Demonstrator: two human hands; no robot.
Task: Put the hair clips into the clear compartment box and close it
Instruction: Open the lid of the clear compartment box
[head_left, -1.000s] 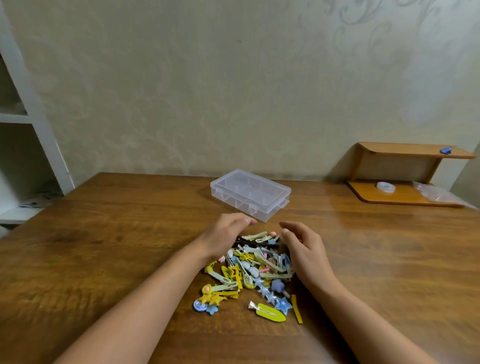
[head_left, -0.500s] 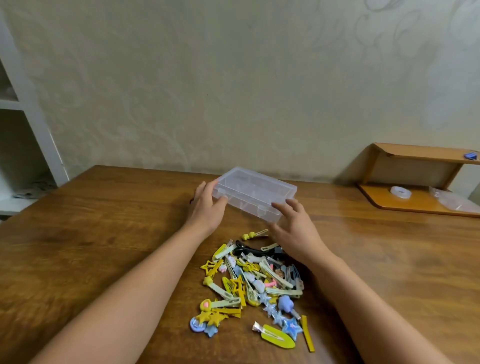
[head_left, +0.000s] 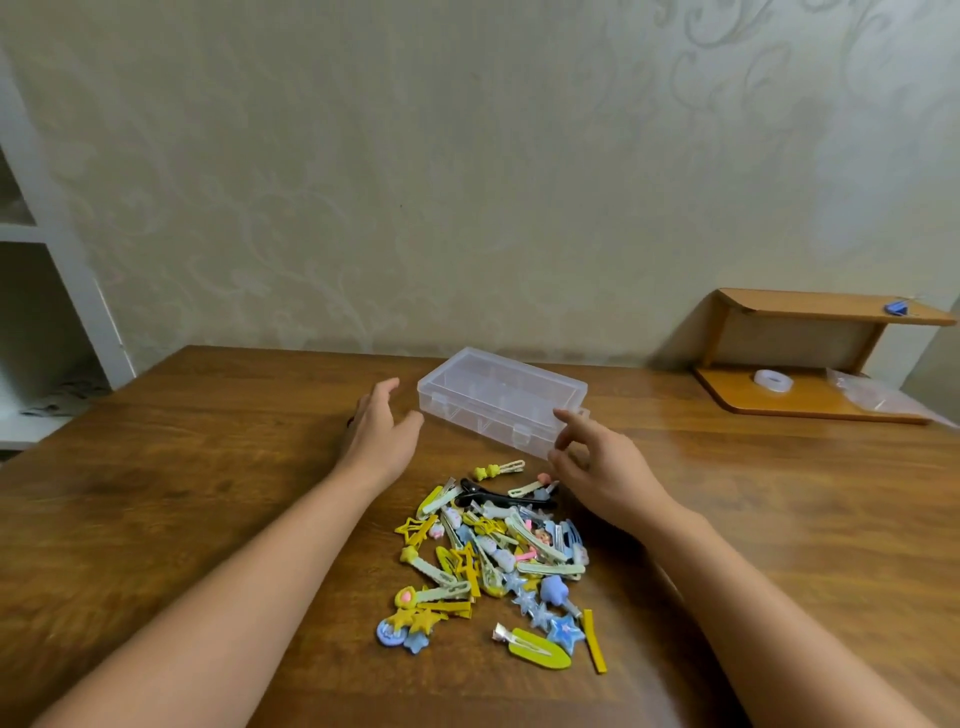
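Note:
A clear compartment box (head_left: 501, 400) lies shut on the wooden table (head_left: 208, 467), its two latches facing me. In front of it sits a loose pile of hair clips (head_left: 493, 551), yellow, pale green, blue and black. My left hand (head_left: 382, 434) hovers just left of the box's near left corner, fingers straight and spread, holding nothing. At the box's near right corner, my right hand (head_left: 597, 462) has loosely bent fingers; its fingertips are close to the box's front wall, gripping nothing.
A small wooden shelf (head_left: 810, 358) stands at the back right of the table, with a roll of tape (head_left: 773, 381) and a plastic bag (head_left: 872, 397) on it. White shelving (head_left: 57, 291) is at the far left. A wall runs behind the table.
Both hands rose from the clip pile to the box, held its two ends half a second ago, and have now come off it. The box now lies with its latches facing me.

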